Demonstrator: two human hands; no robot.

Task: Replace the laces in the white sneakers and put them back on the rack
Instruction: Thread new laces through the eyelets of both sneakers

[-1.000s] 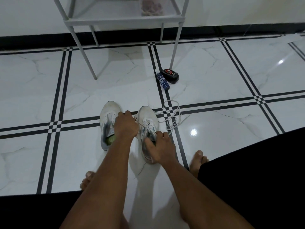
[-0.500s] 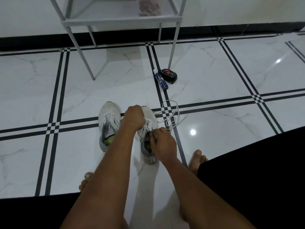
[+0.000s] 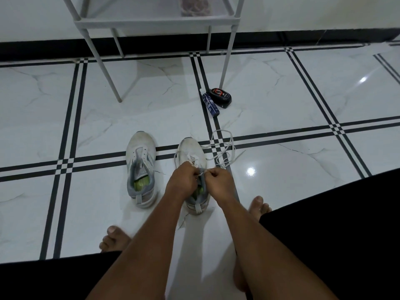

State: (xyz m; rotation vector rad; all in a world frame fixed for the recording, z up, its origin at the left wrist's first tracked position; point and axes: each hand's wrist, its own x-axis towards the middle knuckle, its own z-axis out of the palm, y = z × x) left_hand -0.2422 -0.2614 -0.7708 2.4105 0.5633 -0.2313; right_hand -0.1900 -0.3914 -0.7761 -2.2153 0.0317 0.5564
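Note:
Two white sneakers stand on the tiled floor, toes pointing away from me. The left sneaker [image 3: 141,161] has no lace and shows a green insole. Over the tongue of the right sneaker [image 3: 190,151] my left hand [image 3: 184,180] and my right hand [image 3: 218,180] meet, each pinching a white lace between the fingertips. A loose white lace [image 3: 225,148] lies coiled on the floor just right of that shoe. The white metal rack [image 3: 155,23] stands against the far wall.
A dark blue tube [image 3: 210,104] and a black oval shoe-polish container [image 3: 220,97] lie beside the rack's right front leg [image 3: 226,61]. My bare feet [image 3: 114,239] rest on the floor on either side of my arms. My dark-clothed knees fill the lower corners.
My left hand has moved from between the two shoes onto the right sneaker's tongue, meeting my right hand, which has shifted up. Both now pinch the lace.

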